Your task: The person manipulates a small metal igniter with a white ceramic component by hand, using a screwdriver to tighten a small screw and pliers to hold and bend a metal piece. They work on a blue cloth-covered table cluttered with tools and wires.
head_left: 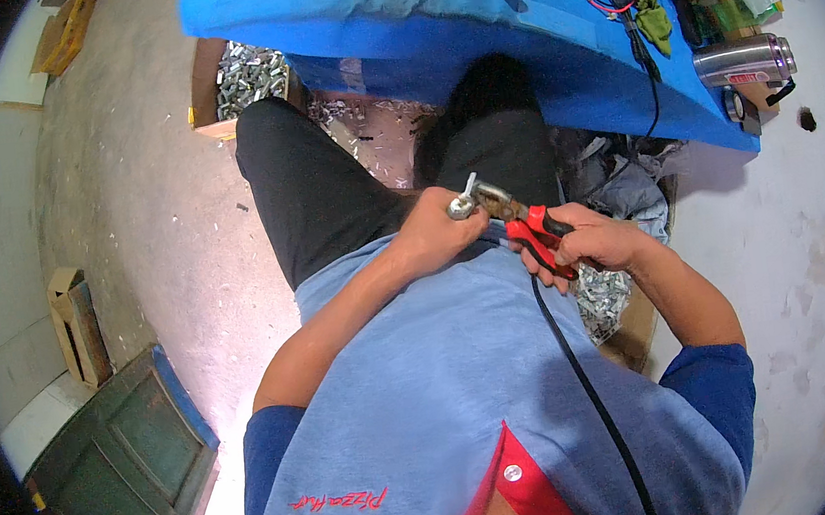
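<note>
My left hand (pixel 433 229) is closed around a small silvery metal piece (pixel 461 209), with a thin whitish strip (pixel 470 184) sticking up beside it. My right hand (pixel 600 240) grips a pair of pliers (pixel 538 240) by the red and black handles. The worn metal head of the pliers lies right against the piece, in front of my lap. Whether the jaws bite on the piece or on the strip is too small to tell. Some fingers of the right hand are hidden behind the handles.
Ahead is a blue-covered table (pixel 358 24) with cables and a steel flask (pixel 744 60). A cardboard box (pixel 204 86) of small metal pieces stands beside my left knee. More metal pieces (pixel 602 300) lie below my right hand. A black cord (pixel 587 385) crosses my shirt.
</note>
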### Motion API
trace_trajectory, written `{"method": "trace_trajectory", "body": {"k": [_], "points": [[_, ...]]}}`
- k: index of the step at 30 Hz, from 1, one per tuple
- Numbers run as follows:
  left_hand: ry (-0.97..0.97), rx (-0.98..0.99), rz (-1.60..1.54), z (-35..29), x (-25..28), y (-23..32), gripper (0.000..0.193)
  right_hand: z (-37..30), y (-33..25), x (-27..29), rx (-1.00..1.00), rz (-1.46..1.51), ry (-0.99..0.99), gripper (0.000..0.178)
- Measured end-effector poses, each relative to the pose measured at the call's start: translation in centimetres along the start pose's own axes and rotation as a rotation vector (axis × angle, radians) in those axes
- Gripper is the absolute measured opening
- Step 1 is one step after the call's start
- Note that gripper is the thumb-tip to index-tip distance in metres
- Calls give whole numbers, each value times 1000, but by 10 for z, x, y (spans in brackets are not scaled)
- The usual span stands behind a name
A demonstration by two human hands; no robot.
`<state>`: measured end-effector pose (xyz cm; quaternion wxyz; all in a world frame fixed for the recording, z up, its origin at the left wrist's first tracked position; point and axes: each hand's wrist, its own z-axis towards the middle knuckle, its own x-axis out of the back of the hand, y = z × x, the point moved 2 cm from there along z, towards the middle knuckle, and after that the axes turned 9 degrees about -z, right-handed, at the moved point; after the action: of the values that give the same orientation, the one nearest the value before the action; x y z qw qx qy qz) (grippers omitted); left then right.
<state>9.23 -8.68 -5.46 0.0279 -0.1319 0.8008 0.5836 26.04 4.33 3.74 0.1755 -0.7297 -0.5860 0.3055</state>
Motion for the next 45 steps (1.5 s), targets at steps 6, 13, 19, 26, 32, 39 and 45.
{"method": "trace_trajectory", "body": {"k": [6, 13, 19, 26, 32, 39, 45], "points": [[312, -43, -130, 4, 6, -9, 29, -4, -10, 1, 75, -284, 272, 49], [382, 16, 20, 5, 8, -2, 36, -4, -14, 2, 49, -284, 64, 50], [416, 14, 58, 9, 12, -5, 36, 3, -22, 3, 39, -223, 53, 50], [442, 13, 122, 9, 15, -4, 32, 6, -27, 4, 2, -164, 51, 52], [477, -54, 137, 7, 14, 1, 31, 7, -25, 5, 32, -306, 69, 52], [379, -69, 20, 11, 13, -10, 30, 14, -23, 4, 326, -1069, 426, 58], [210, -42, -85, 13, 13, -17, 19, 19, -20, 1, 338, -1257, 484, 60]]}}
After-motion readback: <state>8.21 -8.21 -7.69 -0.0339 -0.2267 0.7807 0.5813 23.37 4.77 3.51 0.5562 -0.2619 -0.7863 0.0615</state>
